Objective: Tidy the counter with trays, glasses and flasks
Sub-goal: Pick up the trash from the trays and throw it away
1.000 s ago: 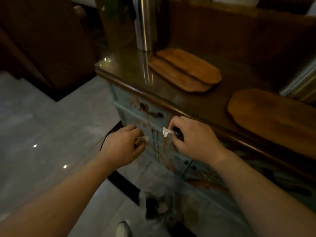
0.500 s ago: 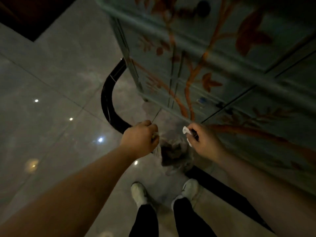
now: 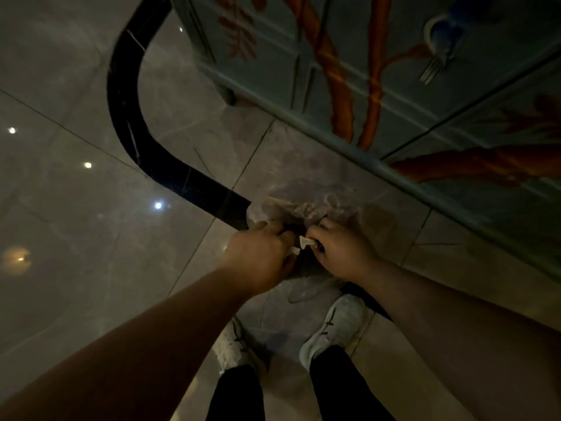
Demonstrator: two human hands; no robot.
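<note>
Downward, the head view shows both arms reaching toward a clear plastic bag [image 3: 306, 205] lying on the tiled floor [image 3: 76, 223], close to the foot of a painted cabinet [image 3: 394, 71]. The left hand [image 3: 261, 259] is curled nearly closed, pinching a small white scrap [image 3: 294, 250] between its fingertips; the right hand [image 3: 340, 253] is likewise curled, pinching a second white scrap [image 3: 304, 240]. The two hands almost meet over the dark mouth of the bag. The person's pale shoes [image 3: 337, 329] stand just behind it. The counter top, with its trays, glasses and flasks, lies outside the frame. The step in hand appears to be disposal of litter cleared during the tidying. The next move probably calls for parting the bag's rim and loosening both pinches so that the scraps fall inside, not onto the tiles.
</note>
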